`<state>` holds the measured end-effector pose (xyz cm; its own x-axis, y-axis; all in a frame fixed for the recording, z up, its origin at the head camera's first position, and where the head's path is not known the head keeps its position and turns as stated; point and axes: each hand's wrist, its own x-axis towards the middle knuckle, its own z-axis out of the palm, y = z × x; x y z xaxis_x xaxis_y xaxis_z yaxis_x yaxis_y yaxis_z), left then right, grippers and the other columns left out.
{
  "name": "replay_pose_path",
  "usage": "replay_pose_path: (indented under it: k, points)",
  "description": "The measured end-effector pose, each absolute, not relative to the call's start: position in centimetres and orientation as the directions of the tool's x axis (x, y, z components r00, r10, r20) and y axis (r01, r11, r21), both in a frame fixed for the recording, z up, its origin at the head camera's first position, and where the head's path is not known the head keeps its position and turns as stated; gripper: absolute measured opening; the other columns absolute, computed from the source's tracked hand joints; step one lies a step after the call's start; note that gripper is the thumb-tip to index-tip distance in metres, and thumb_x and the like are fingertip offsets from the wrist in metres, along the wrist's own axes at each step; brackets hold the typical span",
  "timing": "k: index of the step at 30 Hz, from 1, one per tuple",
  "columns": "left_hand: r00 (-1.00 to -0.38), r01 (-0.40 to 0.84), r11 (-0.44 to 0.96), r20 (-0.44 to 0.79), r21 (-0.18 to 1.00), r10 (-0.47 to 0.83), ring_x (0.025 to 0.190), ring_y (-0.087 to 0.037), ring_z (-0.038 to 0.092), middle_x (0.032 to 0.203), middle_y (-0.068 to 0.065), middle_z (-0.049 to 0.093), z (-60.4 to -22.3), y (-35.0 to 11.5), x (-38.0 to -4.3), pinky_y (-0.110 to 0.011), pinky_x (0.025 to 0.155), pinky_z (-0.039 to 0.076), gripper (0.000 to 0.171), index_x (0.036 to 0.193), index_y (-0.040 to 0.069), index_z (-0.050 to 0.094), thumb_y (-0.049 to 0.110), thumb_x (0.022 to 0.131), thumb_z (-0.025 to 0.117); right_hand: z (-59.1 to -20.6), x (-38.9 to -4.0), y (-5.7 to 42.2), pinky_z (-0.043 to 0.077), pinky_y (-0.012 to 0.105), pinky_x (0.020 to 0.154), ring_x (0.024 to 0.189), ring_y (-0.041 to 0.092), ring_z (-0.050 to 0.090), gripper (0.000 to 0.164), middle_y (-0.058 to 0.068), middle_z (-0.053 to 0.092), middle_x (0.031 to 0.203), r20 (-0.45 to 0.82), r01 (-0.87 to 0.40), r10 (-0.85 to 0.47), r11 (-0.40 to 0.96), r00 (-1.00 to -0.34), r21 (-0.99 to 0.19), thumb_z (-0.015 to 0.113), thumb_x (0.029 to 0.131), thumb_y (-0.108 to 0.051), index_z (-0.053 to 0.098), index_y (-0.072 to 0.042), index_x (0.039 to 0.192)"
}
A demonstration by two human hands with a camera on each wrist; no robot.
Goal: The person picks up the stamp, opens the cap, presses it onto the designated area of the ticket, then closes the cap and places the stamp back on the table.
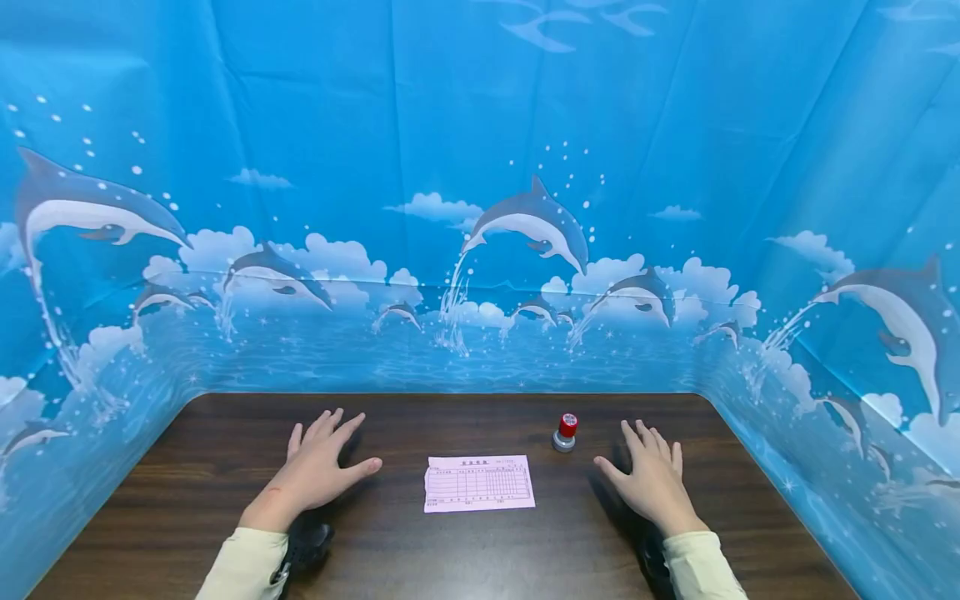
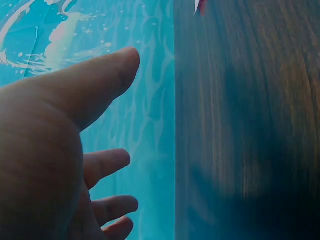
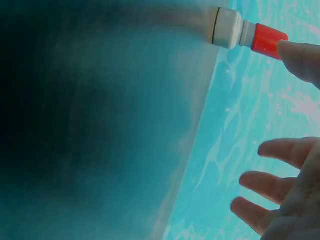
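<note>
Left hand [image 1: 317, 471], lower left of head view: fingers straight, thumb spread wide. Right hand [image 1: 654, 479], lower right: fingers outstretched and apart. Red-capped stamp [image 1: 567, 426] stands upright near it, right of centre. Pink slip [image 1: 478, 485] lies flat, lower centre, between the hands. Dark table [image 1: 465, 558] beneath; blue dolphin backdrop [image 1: 450, 100] fills the top.

L hand [image 1: 318, 471]: back up, fingers relaxed, slightly apart, thumb out to R | R hand [image 1: 652, 483]: ditto, thumb out to L | hands well apart | L forearm [image 1: 243, 568] & R forearm [image 1: 703, 568]: fwd, angled inward, sleeved approx. to wrists
</note>
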<state>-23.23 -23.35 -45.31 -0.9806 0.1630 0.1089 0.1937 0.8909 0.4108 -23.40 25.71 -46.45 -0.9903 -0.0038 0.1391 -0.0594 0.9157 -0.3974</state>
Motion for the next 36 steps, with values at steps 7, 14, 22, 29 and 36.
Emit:
replay_pose_path:
  k: [7,14,22,29,36]
  points:
    - [-0.974,0.227,0.889,0.105,0.397,0.201,0.149,-0.054,0.025,0.158,-0.033,0.036,-45.5,-21.9,-23.0,-0.076,0.116,0.010,0.085,0.152,0.006,0.049,0.059,0.090,0.072,-46.4,-23.2,25.5,0.026,0.072,0.115,0.139,0.054,0.042,0.068,0.033,0.047,0.151,0.164,-0.107,-0.044,0.912,-0.985,-0.396,0.071,0.097,-0.040,0.053,0.002,0.147]
    - [-0.961,0.276,0.878,0.095,0.392,0.259,0.151,-0.048,0.028,0.160,-0.026,0.039,-45.8,-19.5,-23.0,-0.071,0.120,0.013,0.081,0.151,0.010,0.052,0.056,0.088,0.076,-46.6,-23.6,25.3,0.042,0.068,0.105,0.132,0.049,0.052,0.063,0.029,0.056,0.142,0.123,-0.094,-0.043,0.888,-0.992,-0.450,0.072,0.097,-0.038,0.056,0.001,0.143]
    - [-0.941,0.329,0.858,0.054,0.394,0.335,0.153,-0.039,0.028,0.161,-0.018,0.042,-45.8,-16.8,-22.5,-0.064,0.123,0.016,0.076,0.149,0.015,0.056,0.052,0.087,0.079,-46.7,-24.7,24.2,0.047,0.064,0.103,0.125,0.043,0.060,0.056,0.024,0.063,0.136,0.122,-0.104,-0.047,0.850,-0.991,-0.517,0.073,0.097,-0.033,0.059,-0.001,0.141]
    - [-0.919,0.372,0.841,0.025,0.393,0.394,0.150,-0.039,0.035,0.157,-0.017,0.047,-46.4,-14.5,-22.4,-0.061,0.121,0.025,0.074,0.148,0.014,0.057,0.049,0.087,0.081,-46.5,-25.6,23.1,0.051,0.060,0.100,0.118,0.040,0.064,0.056,0.023,0.064,0.134,0.145,-0.116,-0.039,0.811,-0.989,-0.573,0.076,0.095,-0.028,0.058,-0.002,0.141]
    - [-0.912,0.370,0.835,-0.011,0.407,0.410,0.141,-0.042,0.046,0.152,-0.018,0.051,-46.5,-13.6,-22.2,-0.063,0.114,0.036,0.074,0.146,0.015,0.059,0.047,0.085,0.084,-46.6,-26.5,22.0,0.051,0.060,0.100,0.117,0.038,0.066,0.055,0.020,0.066,0.131,0.145,-0.122,-0.042,0.787,-0.989,-0.605,0.077,0.095,-0.024,0.057,-0.004,0.142]
